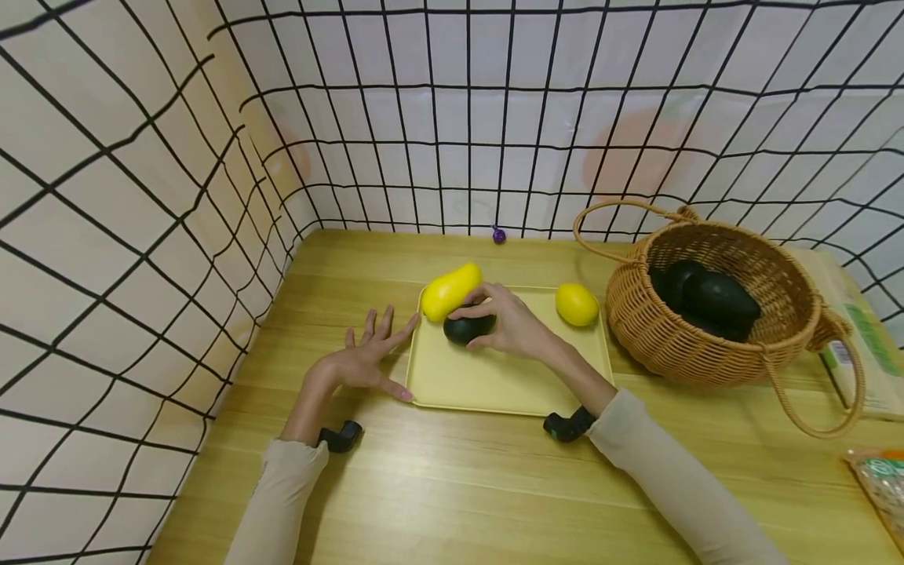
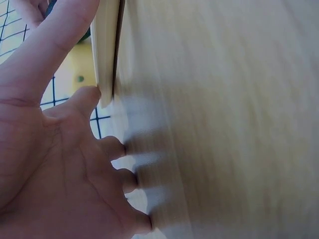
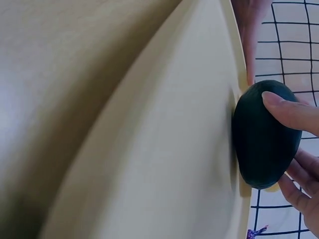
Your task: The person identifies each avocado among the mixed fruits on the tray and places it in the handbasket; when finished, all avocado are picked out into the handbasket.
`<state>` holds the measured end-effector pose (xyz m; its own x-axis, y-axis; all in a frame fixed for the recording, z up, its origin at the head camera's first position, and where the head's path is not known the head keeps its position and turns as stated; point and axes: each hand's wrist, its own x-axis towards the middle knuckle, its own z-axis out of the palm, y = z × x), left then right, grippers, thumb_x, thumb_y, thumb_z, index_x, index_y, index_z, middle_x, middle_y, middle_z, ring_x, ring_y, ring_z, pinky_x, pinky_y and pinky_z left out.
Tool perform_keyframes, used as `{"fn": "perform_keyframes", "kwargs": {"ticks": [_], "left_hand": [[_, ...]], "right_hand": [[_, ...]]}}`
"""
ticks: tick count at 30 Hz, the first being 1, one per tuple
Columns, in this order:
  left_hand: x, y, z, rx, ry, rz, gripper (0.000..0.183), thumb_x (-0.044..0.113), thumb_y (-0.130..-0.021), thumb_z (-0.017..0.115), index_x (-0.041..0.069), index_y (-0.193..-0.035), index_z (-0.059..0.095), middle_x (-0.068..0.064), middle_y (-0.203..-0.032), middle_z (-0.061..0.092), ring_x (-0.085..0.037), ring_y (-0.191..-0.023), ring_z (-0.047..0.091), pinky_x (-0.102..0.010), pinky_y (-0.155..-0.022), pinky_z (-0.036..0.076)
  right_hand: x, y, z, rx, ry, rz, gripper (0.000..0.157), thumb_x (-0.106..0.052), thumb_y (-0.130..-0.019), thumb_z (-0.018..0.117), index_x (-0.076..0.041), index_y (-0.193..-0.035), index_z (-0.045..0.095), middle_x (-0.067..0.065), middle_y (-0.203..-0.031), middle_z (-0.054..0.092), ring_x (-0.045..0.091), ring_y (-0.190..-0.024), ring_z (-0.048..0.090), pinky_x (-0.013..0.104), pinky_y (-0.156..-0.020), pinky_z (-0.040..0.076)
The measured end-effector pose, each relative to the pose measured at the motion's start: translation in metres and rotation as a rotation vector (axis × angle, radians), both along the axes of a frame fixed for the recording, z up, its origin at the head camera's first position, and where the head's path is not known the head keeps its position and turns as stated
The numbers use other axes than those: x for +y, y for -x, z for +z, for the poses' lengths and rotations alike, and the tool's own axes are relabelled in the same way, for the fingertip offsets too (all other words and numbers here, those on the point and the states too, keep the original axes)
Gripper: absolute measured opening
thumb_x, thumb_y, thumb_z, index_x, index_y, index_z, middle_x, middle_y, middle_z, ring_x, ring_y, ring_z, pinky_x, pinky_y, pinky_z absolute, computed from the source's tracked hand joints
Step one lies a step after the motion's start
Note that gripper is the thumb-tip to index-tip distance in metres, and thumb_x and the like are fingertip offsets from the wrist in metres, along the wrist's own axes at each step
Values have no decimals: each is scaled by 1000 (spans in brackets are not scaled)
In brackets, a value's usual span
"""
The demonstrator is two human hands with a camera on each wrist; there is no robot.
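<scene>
My right hand grips a dark green avocado over the left part of a pale yellow tray. In the right wrist view the thumb and fingers hold the avocado from opposite sides, close to the tray surface. My left hand has its fingers spread, with the thumb and index fingertips at the tray's left edge. A yellow mango lies in the tray's back left corner, just behind the avocado. Toward the back right of the tray sits a lemon.
Right of the tray stands a wicker basket with several dark avocados inside and looped handles. Beyond it lie a green-and-white package and a plastic bag. Black wire grid borders the table; a small purple object is at the back.
</scene>
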<state>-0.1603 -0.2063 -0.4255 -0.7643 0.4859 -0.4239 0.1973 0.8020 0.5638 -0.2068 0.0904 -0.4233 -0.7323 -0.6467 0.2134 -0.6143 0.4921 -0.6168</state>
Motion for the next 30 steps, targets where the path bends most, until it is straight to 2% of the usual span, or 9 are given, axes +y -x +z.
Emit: {"fn": "perform_keyframes", "kwargs": {"ticks": [6,11,16,21,26,30], "left_hand": [[-1,-1,0,3,3,-1,129,52,-79,87,27,-167,-4,-21,-166,-35,-47,-150,-38,-80,-112,-22],[-1,-1,-2,6,4,-2,130,52,-79,87,28,-167,-5,-21,-166,-35,-47,-150,-38,-81,-112,-21],[-1,0,-2,9,1,-6,131,52,-78,87,28,-167,-5,-22,-165,-36,-47,-150,-38,-81,-111,-21],[0,1,0,11,7,-8,131,53,-78,87,27,-167,-5,-22,-165,-35,-47,-150,-38,-81,-111,-21],[0,1,0,12,10,-9,131,52,-78,87,26,-167,-4,-22,-165,-35,-48,-150,-38,-81,-111,-21],[0,-1,-1,12,7,-8,130,51,-78,88,26,-167,-4,-22,-166,-35,-48,-150,-37,-81,-111,-20]], "right_hand": [[6,-7,1,-2,1,16,48,-11,-74,94,-16,-120,79,14,-127,65,35,-125,55,55,-109,46],[19,-16,4,-38,-2,3,49,-12,-76,93,-18,-122,79,12,-126,65,33,-124,56,55,-107,47],[40,-26,15,-75,16,-50,48,-15,-78,92,-21,-124,78,11,-130,65,33,-126,55,55,-107,46],[67,-35,31,-52,71,-95,48,-14,-78,92,-19,-124,78,12,-130,64,33,-123,55,53,-101,45],[95,-44,49,27,116,-150,50,-12,-77,92,-19,-124,77,9,-128,65,25,-119,57,40,-95,47],[118,-51,66,99,152,-209,54,-9,-76,92,-21,-126,76,4,-127,66,16,-120,56,24,-95,44]]}}
